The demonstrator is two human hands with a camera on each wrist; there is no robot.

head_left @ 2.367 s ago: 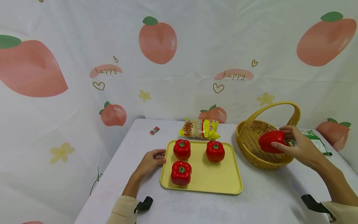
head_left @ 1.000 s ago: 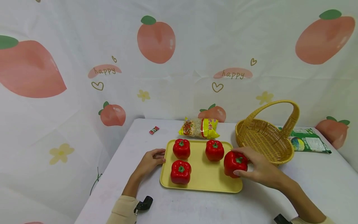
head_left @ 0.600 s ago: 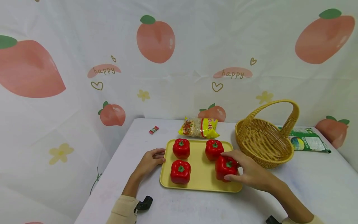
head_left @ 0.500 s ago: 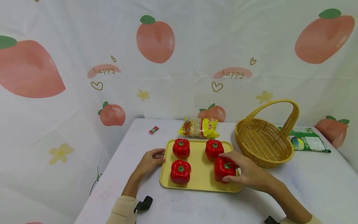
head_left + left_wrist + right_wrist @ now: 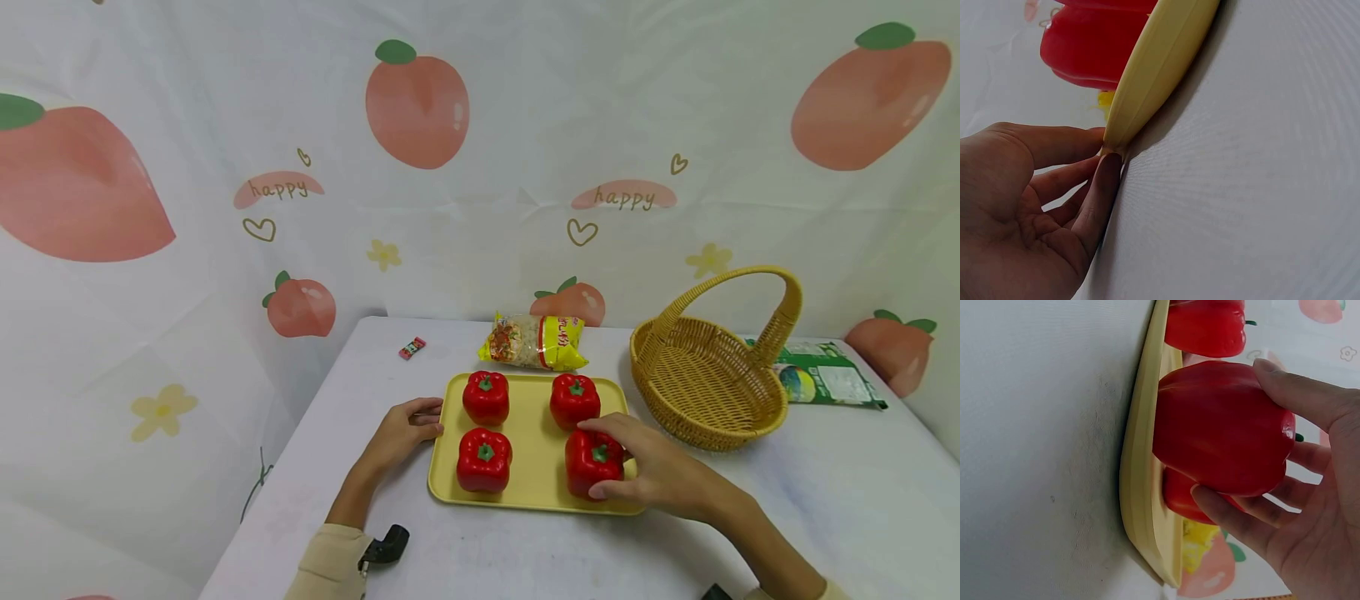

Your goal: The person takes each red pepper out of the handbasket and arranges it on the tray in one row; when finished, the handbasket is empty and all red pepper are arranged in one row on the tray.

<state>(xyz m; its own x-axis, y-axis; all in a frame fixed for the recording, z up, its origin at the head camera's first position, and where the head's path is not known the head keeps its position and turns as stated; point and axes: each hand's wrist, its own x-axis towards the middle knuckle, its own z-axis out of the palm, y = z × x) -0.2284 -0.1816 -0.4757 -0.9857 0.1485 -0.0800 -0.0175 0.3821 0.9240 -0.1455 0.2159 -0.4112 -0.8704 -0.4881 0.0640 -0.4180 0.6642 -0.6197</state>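
A yellow tray lies on the white table, and my left hand pinches its left edge. The left wrist view shows thumb and fingertips meeting at the tray's rim. My right hand grips a red bell pepper at the tray's front right, thumb on the near side and fingers on the far side. From the right wrist, that bell pepper appears upright at the tray's rim. Three other red bell peppers stand on the tray: back left, front left and back right.
A wicker basket with a tall handle stands right of the tray. Behind it lies a green packet. A yellow food bag lies behind the tray, and a small red packet at the back left.
My right hand has carried the bell pepper from over the basket leftward onto the tray's front right, moving slightly nearer in the last half second. My left hand has stayed at the tray edge.
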